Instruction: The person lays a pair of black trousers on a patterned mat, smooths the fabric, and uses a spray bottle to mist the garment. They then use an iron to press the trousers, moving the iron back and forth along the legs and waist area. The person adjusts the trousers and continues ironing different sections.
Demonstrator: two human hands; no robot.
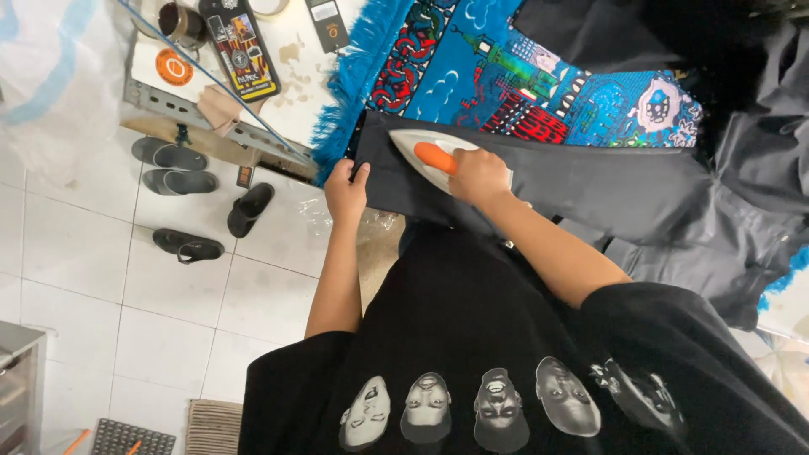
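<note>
The right hand (479, 175) was closed around the orange handle of a white clothes iron (438, 160), whose soleplate rested flat on a dark grey garment (590, 190). The iron's pointed end faced the garment's left edge. The left hand (346, 190) was clamped on that same edge, fingers curled over the cloth just beside the iron's tip, holding the fabric down. The garment lay stretched across a blue patterned rug with a fringed border (497, 76), which covered the work surface; further dark cloth was bunched at the right (742, 227). Beyond the rug's fringe, a stained white tabletop (295, 67) carried a dark mug (181, 24) and a flat printed package (240, 49). On the white tiled floor (101, 278) below, two pairs of sandals (181, 181) lay near the table's edge. The person wore a black printed shirt (455, 337)
</note>
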